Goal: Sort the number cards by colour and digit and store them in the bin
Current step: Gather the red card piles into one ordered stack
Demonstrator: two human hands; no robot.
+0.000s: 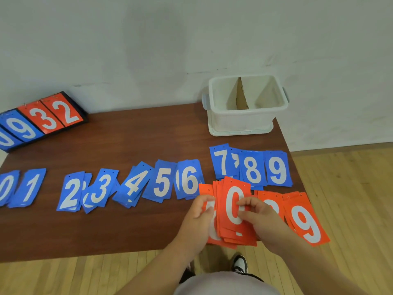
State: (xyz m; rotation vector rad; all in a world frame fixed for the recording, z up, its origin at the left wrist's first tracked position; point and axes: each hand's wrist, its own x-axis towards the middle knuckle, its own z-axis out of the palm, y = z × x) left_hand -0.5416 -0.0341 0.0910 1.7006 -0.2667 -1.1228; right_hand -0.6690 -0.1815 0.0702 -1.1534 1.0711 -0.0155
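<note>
Holding the orange stack [234, 239]: both hands, low over the near table [127, 135] edge; fanned, likely for reading and dealing off one by one.
Left hand [197, 211]: fingers curled round the stack's left edge, steadying it; covers a lower card, digit unreadable.
Right hand [259, 213]: thumb and fingertips pinching the 0 card [236, 185] on top at its right edge, seemingly ready to slide it free.
Blue cards [161, 182]: ten piles, 0 to 9, in a loose row across the table, digits up, neighbours overlapping; laid in order, probably for easy gathering.
Orange 9 pile [306, 222]: flat at the near right corner, seemingly past the edge; a second orange pile [269, 201] between it and the right hand, digit mostly hidden.
Bin [244, 122]: white, far right corner, well apart from the hands; split by a cardboard divider [240, 96], no cards seen inside.
Card look: thin rectangles, small holes along the top, bold white digits.
Scoreboard [42, 118]: far left, showing 9, 3, 2.
</note>
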